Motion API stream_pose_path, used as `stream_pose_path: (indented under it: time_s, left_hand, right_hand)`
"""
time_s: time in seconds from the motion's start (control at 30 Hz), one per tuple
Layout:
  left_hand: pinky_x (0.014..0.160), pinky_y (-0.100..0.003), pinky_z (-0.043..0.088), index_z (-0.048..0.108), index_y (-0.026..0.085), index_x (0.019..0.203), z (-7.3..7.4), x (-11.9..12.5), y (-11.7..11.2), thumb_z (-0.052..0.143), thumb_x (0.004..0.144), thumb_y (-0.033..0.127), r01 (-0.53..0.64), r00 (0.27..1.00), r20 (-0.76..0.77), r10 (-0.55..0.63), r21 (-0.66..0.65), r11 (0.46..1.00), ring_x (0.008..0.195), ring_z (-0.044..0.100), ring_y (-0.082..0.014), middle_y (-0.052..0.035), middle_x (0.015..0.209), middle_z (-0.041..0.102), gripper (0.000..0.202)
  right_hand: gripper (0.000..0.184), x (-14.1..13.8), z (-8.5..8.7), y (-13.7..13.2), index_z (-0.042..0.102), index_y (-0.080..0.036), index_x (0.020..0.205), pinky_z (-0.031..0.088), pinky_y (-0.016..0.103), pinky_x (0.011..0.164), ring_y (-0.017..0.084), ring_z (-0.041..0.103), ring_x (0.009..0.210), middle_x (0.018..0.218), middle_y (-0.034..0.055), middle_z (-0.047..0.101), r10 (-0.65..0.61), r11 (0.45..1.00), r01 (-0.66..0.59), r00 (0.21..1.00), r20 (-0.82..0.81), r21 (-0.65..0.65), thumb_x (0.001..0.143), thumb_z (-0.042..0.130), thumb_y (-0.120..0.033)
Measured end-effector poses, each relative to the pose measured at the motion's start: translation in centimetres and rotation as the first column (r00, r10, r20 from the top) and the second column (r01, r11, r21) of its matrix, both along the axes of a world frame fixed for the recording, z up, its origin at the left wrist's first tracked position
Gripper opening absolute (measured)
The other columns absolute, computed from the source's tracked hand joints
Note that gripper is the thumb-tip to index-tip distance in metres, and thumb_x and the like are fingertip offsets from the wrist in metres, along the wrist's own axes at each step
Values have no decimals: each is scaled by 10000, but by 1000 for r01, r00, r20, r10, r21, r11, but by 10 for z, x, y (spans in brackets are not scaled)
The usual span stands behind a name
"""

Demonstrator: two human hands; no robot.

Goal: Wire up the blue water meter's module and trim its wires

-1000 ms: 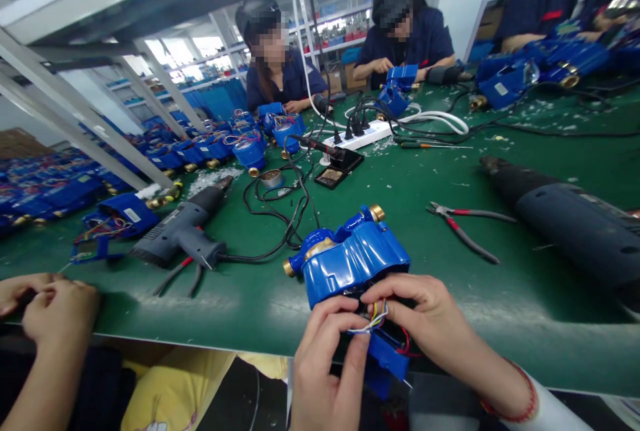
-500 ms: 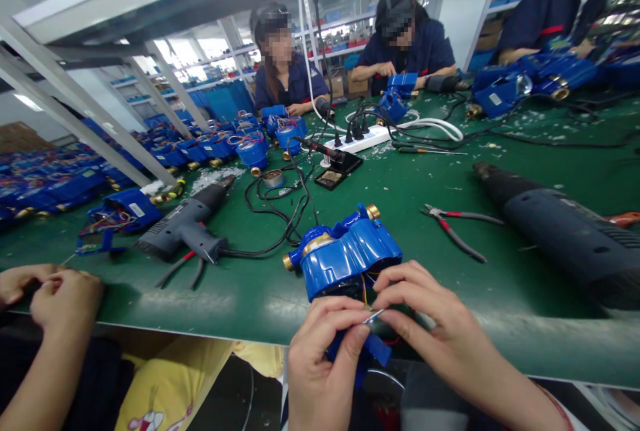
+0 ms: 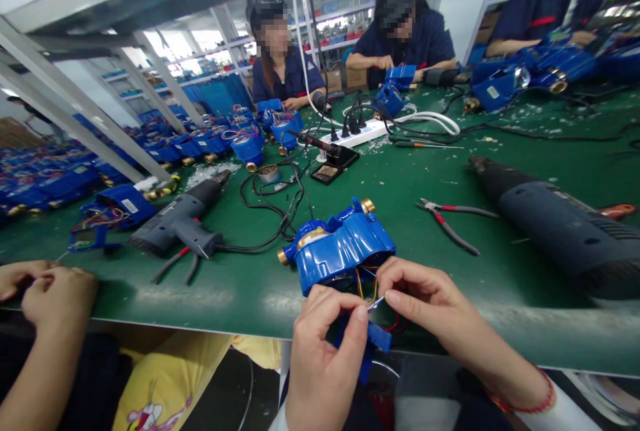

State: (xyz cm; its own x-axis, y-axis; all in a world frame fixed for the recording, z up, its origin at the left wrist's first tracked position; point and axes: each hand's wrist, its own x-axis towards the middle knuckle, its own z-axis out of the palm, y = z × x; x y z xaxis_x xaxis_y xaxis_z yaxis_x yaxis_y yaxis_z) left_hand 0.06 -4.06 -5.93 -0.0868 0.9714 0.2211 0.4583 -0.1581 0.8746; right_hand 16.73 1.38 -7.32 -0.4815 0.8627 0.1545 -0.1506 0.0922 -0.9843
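Note:
A blue water meter [image 3: 345, 247] with brass end fittings lies on its side at the bench's near edge, its open end towards me. Thin coloured wires [image 3: 359, 282] come out of it. My left hand [image 3: 327, 344] is closed in a pinch on the wires just below the meter. My right hand [image 3: 417, 297] pinches the same thin, pale wire piece [image 3: 376, 304] from the other side, so it stretches between my fingertips. Whether a sleeve covers it is too small to tell. A blue plastic part [image 3: 379, 337] hangs below the fingers, over the bench edge.
Cutting pliers [image 3: 450, 217] and a large heat gun [image 3: 555, 224] lie on the right. Another heat gun [image 3: 180, 217] rests on the left, near a soldering iron stand [image 3: 336, 163] and power strip [image 3: 360, 134]. A neighbour's hands [image 3: 57, 291] are at far left; several co-workers sit opposite.
My fingers have shifted slightly on the wires, and more of the yellow and red wires shows between meter and hands. The whole view has moved a little; the meter stays put.

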Motion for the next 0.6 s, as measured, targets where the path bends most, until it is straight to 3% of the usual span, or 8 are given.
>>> stream_pose_path:
  time_s: [0.1, 0.2, 0.6]
  left_hand:
    - [607, -253, 384, 651, 192, 686, 0, 1, -1, 549, 872, 263, -36, 997, -75, 33, -38, 999, 638, 517, -146, 8, 633, 568, 224]
    - [551, -241, 368, 667, 194, 698, 0, 2, -1, 539, 874, 279, -22, 992, -129, 12, -73, 997, 577, 499, -130, 14, 612, 577, 233]
    - [554, -208, 421, 634, 194, 691, 3, 5, 1, 511, 890, 308, 3, 1000, -2, -3, -199, 980, 569, 574, -115, 16, 617, 666, 260]
  right_hand:
    - [225, -1, 2, 0, 587, -179, 783, 381, 196, 585, 112, 465, 685, 762, -9, 501, 24, 999, -23, 999, 36, -30, 906, 606, -367]
    - [215, -1, 6, -2, 597, -180, 763, 361, 211, 601, 119, 462, 705, 781, -4, 501, 3, 999, -7, 993, 114, 33, 912, 589, -335]
    - [163, 5, 6, -1, 589, -199, 801, 380, 214, 702, 115, 518, 793, 832, -16, 528, 4, 984, -44, 975, 224, 175, 955, 536, -189]
